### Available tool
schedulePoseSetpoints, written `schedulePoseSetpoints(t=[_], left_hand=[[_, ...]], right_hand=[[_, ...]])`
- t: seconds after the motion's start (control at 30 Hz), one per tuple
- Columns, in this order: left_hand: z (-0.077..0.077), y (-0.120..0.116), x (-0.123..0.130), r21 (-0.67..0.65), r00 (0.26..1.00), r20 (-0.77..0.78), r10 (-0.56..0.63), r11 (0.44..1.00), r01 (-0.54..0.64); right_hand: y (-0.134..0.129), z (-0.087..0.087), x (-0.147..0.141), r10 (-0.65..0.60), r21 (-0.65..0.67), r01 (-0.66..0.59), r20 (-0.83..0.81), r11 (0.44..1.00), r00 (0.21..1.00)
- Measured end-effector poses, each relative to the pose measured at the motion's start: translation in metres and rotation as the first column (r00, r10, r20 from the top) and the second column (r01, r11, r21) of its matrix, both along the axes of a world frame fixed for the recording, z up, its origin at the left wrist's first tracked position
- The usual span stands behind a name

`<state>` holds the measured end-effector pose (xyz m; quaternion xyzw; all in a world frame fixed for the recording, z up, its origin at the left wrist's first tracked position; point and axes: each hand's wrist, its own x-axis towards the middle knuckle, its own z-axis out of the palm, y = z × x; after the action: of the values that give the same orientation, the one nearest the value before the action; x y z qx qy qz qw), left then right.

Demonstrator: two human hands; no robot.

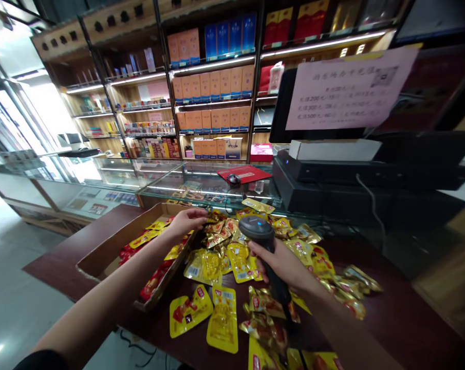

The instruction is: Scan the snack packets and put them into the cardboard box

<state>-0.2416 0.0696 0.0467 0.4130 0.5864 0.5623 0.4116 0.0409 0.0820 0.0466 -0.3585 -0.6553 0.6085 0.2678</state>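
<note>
My right hand (284,262) is wrapped round the handle of a dark barcode scanner (257,228), whose head shows a small blue light. Beneath and around it, yellow and gold snack packets (240,262) lie scattered on the dark red table. My left hand (188,223) is over the right rim of a cardboard box (101,252), its fingers bent together near the packets at the back. What those fingers hold, if anything, is too small to make out. Red and yellow packets (143,239) fill part of the box.
Behind the packets runs a glass counter (159,174) with a red mat (251,173) and a mouse (233,179). At the right stand a black register (317,180) and a screen bearing a pink paper sign (343,92). Shelves of boxes (212,85) line the back.
</note>
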Motion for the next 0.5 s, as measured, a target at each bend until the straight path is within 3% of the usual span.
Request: schedulePoseSetpoints(t=[0.13,0.23,0.37,0.5], left_hand=[[-0.011,0.023,0.045,-0.051,0.99,-0.052,-0.128,0.991,0.125],[-0.025,0.035,0.066,-0.15,0.929,-0.262,-0.262,0.962,0.229],[-0.051,0.04,0.076,-0.173,0.681,-0.666,-0.305,0.951,0.256],[-0.064,0.032,0.078,-0.127,0.438,-0.862,-0.256,0.944,0.303]], right_hand=[[0.009,0.007,0.01,-0.047,-0.006,0.047,-0.056,0.999,0.997],[0.014,0.008,0.016,-0.056,-0.025,0.054,-0.072,0.998,0.996],[0.018,0.005,0.017,-0.072,-0.041,0.069,-0.079,0.997,0.994],[0.018,0.004,0.014,-0.104,-0.076,0.099,-0.059,0.992,0.993]])
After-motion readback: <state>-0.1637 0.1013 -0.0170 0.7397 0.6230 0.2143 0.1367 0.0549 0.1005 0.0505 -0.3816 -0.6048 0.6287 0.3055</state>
